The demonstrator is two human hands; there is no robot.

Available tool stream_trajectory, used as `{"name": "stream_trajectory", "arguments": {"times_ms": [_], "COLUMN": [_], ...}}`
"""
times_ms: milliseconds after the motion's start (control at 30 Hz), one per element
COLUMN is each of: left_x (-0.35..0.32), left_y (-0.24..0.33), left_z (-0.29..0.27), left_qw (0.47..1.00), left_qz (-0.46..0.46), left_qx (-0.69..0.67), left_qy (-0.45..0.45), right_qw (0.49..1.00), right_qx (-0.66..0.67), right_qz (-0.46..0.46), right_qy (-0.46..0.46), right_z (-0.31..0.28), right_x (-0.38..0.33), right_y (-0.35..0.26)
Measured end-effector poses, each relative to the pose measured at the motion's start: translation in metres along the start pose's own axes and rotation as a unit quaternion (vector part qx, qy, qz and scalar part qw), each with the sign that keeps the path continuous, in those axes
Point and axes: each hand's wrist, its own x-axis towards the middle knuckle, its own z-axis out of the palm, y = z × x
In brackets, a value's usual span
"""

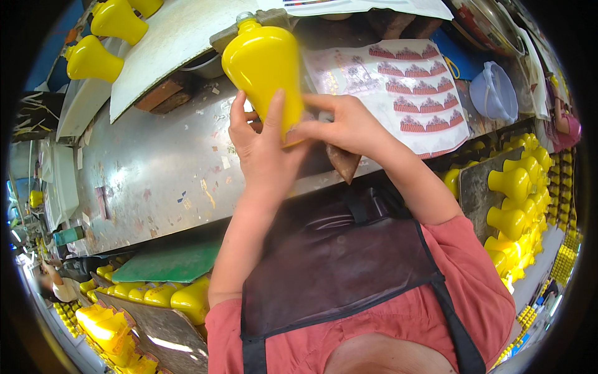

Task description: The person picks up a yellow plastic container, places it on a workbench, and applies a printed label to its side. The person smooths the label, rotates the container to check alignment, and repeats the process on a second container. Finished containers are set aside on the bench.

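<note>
Above the steel table, yellow bottle held neck-away, long axis pointing from the body; left hand grips its base, right hand pinches the lower right side, equally near.

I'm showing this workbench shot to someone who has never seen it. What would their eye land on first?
Most likely the glossy yellow bottle held up at the centre, with the left hand cupping it from below and the right hand pressing against its lower side. Next, the sheet of red-patterned stickers lying on the metal bench just to the right. Then the rows of matching yellow bottles crowding the right edge.
</note>
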Motion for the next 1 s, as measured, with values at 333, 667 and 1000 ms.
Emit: {"name": "stream_trajectory", "arguments": {"times_ms": [333,667,1000], "left_x": [-0.003,-0.001,-0.005], "left_y": [-0.005,-0.015,-0.019], "left_z": [0.001,0.001,-0.01], "left_qw": [0.997,0.995,0.969], "left_qz": [0.01,-0.009,-0.056], "left_qx": [0.028,-0.093,-0.242], "left_qy": [0.069,0.041,-0.014], "right_qw": [0.996,0.999,0.998], "right_qx": [-0.084,0.002,-0.052], "right_qz": [0.017,-0.029,0.014], "right_qy": [0.021,0.021,-0.013], "right_z": [0.012,0.004,0.003], "right_x": [-0.015,-0.011,-0.014], "right_y": [-0.016,-0.001,-0.019]}}
